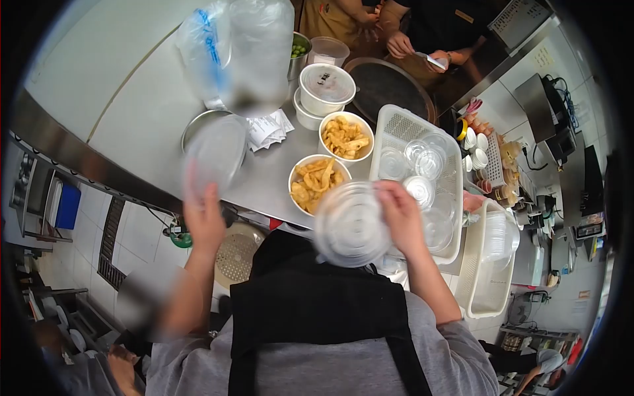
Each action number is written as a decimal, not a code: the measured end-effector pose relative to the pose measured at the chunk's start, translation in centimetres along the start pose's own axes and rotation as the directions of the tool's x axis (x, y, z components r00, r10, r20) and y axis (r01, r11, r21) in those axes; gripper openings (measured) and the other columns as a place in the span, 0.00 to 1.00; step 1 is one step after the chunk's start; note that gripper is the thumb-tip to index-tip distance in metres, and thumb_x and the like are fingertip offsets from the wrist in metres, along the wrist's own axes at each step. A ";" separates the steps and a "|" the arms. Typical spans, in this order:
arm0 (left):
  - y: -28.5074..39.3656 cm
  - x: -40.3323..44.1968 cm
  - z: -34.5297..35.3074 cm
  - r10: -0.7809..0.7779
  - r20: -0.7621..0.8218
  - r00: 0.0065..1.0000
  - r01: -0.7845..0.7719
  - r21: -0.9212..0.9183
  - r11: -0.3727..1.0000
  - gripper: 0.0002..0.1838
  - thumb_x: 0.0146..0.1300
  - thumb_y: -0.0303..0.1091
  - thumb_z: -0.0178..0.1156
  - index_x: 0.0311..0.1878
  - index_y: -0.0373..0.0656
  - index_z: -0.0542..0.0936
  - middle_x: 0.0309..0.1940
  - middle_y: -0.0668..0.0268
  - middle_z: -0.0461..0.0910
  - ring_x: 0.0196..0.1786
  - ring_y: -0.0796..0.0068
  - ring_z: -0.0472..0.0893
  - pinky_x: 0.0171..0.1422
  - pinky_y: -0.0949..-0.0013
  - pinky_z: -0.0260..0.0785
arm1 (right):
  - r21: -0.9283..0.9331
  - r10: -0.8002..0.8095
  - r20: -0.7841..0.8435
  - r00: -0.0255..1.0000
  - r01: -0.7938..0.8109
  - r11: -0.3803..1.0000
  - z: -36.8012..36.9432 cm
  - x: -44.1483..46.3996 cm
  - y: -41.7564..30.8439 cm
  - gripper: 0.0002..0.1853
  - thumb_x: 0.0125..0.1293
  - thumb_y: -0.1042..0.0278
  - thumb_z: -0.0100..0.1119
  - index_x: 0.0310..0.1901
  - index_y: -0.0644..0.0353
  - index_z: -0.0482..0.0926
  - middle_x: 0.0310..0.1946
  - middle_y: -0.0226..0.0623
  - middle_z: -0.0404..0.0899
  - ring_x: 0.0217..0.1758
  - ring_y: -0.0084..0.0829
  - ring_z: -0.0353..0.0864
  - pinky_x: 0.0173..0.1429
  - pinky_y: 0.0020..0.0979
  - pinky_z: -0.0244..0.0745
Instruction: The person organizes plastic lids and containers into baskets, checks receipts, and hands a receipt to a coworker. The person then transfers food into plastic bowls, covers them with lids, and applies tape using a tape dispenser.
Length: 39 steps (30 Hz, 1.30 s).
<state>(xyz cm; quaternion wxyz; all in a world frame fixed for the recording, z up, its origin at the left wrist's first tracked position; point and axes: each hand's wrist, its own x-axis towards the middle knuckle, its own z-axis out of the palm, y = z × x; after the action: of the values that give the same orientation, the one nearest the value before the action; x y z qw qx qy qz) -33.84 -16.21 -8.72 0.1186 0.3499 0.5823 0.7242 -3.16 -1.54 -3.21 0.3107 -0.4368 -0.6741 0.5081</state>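
Observation:
My left hand (206, 221) grips a translucent plastic lid (218, 155), blurred by motion, over the counter's front edge. In my right hand (399, 218) is a round clear lid (353, 224), just in front of a white bowl of fried pieces (316, 183). Behind that bowl stands a second bowl of fried pieces (345, 137). Both bowls are uncovered. Farther back, a lidded white bowl (327, 86) rests on another lidded bowl. A white basket (448, 241) at the right holds several clear lids (426, 162).
Plastic bags (254, 49), paper slips (269, 129) and a metal container (193, 129) lie on the steel counter (142, 99). Another white basket (485, 290) is at the right. Two people stand behind the counter, one person's hands (432, 59) holding paper. More people are at the lower corners.

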 end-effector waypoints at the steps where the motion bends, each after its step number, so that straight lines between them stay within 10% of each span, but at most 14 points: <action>1: -1.8 -0.1 0.4 0.174 0.123 0.977 -0.207 0.347 0.915 0.23 0.71 0.26 0.49 0.69 0.38 0.65 0.60 0.56 0.72 0.63 0.58 0.72 0.68 0.60 0.65 | -0.133 -0.099 0.098 0.990 0.112 0.985 2.4 0.5 -0.6 0.09 0.72 0.66 0.57 0.46 0.62 0.79 0.31 0.31 0.80 0.33 0.24 0.78 0.38 0.26 0.72; 2: -3.3 -0.3 0.8 0.283 0.299 0.911 -0.411 0.613 0.675 0.25 0.69 0.25 0.50 0.70 0.39 0.65 0.61 0.54 0.71 0.63 0.56 0.71 0.67 0.60 0.65 | -0.187 -0.228 0.162 0.960 0.257 0.948 4.5 1.5 -0.2 0.09 0.70 0.67 0.58 0.46 0.63 0.79 0.33 0.36 0.81 0.36 0.32 0.80 0.41 0.30 0.75; 7: -8.9 -0.8 4.5 0.099 0.484 0.870 -0.401 0.575 0.713 0.42 0.47 0.17 0.55 0.69 0.61 0.70 0.57 0.55 0.72 0.60 0.50 0.71 0.67 0.53 0.63 | -0.399 -0.479 0.244 0.843 0.538 0.743 9.9 7.2 2.9 0.10 0.65 0.68 0.60 0.46 0.60 0.80 0.41 0.46 0.82 0.43 0.49 0.82 0.46 0.40 0.77; 17: -12.5 0.0 7.2 0.033 0.589 0.807 -0.521 0.685 0.509 0.39 0.53 0.20 0.57 0.69 0.65 0.69 0.68 0.55 0.64 0.70 0.50 0.64 0.72 0.46 0.56 | -0.568 -0.210 0.028 0.977 0.189 0.801 4.0 9.6 4.8 0.11 0.67 0.68 0.58 0.48 0.63 0.81 0.41 0.50 0.83 0.43 0.47 0.83 0.48 0.39 0.77; 19: -12.5 0.1 7.1 -0.226 0.673 0.704 -0.563 0.723 0.401 0.41 0.56 0.29 0.62 0.73 0.68 0.63 0.74 0.54 0.57 0.76 0.49 0.56 0.75 0.38 0.48 | -0.429 -0.222 -0.028 0.975 0.189 0.883 2.6 8.7 5.6 0.10 0.70 0.69 0.56 0.48 0.63 0.81 0.41 0.49 0.84 0.42 0.43 0.84 0.48 0.36 0.77; 25: -11.0 2.0 6.7 -0.384 0.782 0.492 -0.511 0.616 0.600 0.53 0.51 0.46 0.70 0.77 0.73 0.50 0.78 0.54 0.44 0.80 0.47 0.45 0.77 0.32 0.38 | -0.197 -0.009 -0.094 0.996 -0.010 0.980 -1.1 4.3 4.2 0.07 0.72 0.73 0.52 0.44 0.64 0.79 0.33 0.35 0.79 0.39 0.31 0.78 0.49 0.27 0.72; 29: -11.0 3.1 7.5 -0.381 0.772 0.509 -0.448 0.615 0.648 0.52 0.51 0.46 0.71 0.78 0.65 0.53 0.77 0.53 0.48 0.79 0.49 0.47 0.77 0.34 0.36 | -0.359 -0.147 0.120 0.982 0.181 0.916 -0.2 0.9 2.2 0.06 0.70 0.74 0.54 0.43 0.63 0.80 0.38 0.39 0.80 0.42 0.38 0.80 0.51 0.30 0.73; 32: -11.7 4.2 9.4 -0.031 0.724 0.689 -0.474 0.482 0.737 0.38 0.53 0.46 0.70 0.68 0.50 0.70 0.68 0.50 0.66 0.69 0.52 0.68 0.72 0.43 0.56 | -0.465 -0.169 0.149 0.974 0.220 0.857 0.4 0.0 2.0 0.06 0.70 0.77 0.52 0.44 0.64 0.79 0.39 0.41 0.80 0.43 0.38 0.80 0.50 0.32 0.74; 34: -10.7 4.8 12.7 -0.179 0.547 0.817 0.009 0.299 0.954 0.23 0.56 0.47 0.68 0.49 0.40 0.82 0.48 0.53 0.81 0.47 0.58 0.82 0.54 0.57 0.73 | -0.454 -0.145 0.139 0.980 0.193 0.870 0.3 0.1 2.6 0.06 0.70 0.77 0.52 0.44 0.64 0.79 0.38 0.42 0.80 0.42 0.39 0.80 0.49 0.32 0.74; 39: -5.5 4.8 18.0 -0.159 0.647 0.746 -0.276 0.516 0.811 0.22 0.53 0.54 0.71 0.36 0.42 0.83 0.31 0.61 0.81 0.33 0.62 0.83 0.38 0.62 0.75 | -0.468 -0.077 0.175 0.982 0.152 0.871 0.7 0.1 2.5 0.07 0.71 0.72 0.51 0.43 0.64 0.78 0.40 0.45 0.81 0.44 0.48 0.80 0.49 0.39 0.75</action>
<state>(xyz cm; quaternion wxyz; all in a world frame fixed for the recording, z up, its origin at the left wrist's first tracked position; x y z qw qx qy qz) -27.03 1.87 -10.70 0.1806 0.6216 0.6818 0.3409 -3.14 -1.46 -5.83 0.1706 -0.4196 -0.8251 0.3378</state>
